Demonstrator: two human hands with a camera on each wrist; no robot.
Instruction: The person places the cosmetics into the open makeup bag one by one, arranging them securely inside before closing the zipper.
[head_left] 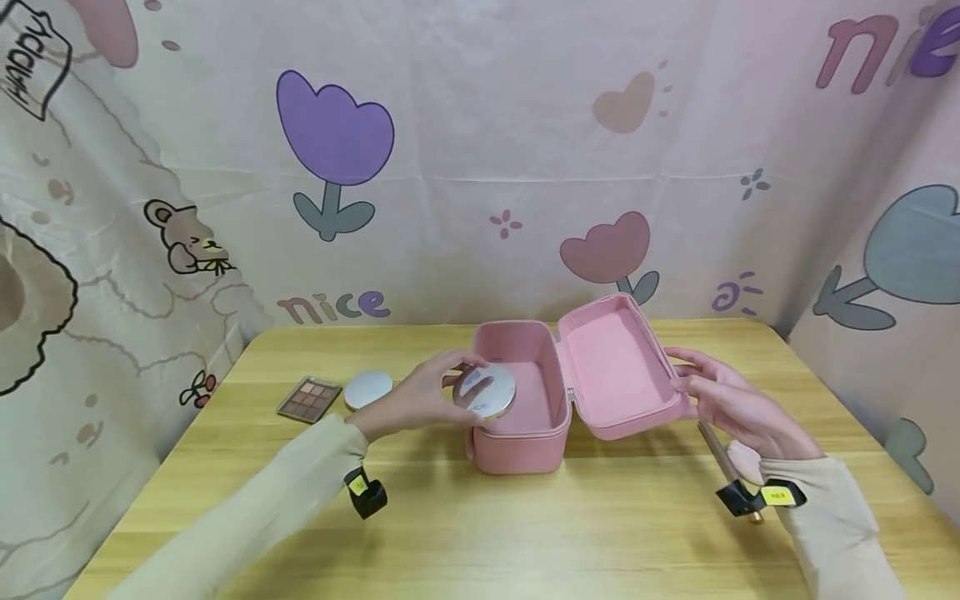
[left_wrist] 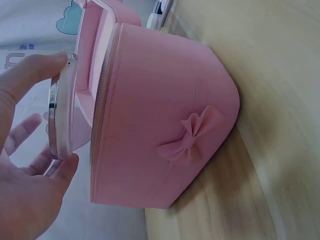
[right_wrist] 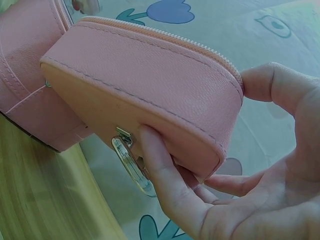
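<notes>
A pink zippered makeup case stands on the table with its lid swung out to the right. My left hand grips a round compact with a shiny mirror-like top by its edges, over the left side of the case's opening. The left wrist view shows the compact edge-on between thumb and fingers, beside the case's rim; a pink bow decorates the case wall. My right hand holds the lid's outer end, its fingers around the edge near a metal handle.
Left of the case lie an eyeshadow palette and a pale round disc, the latter partly behind the left forearm. Under the right wrist are a slim stick-like item and a pale pink piece. A printed cloth hangs behind the table.
</notes>
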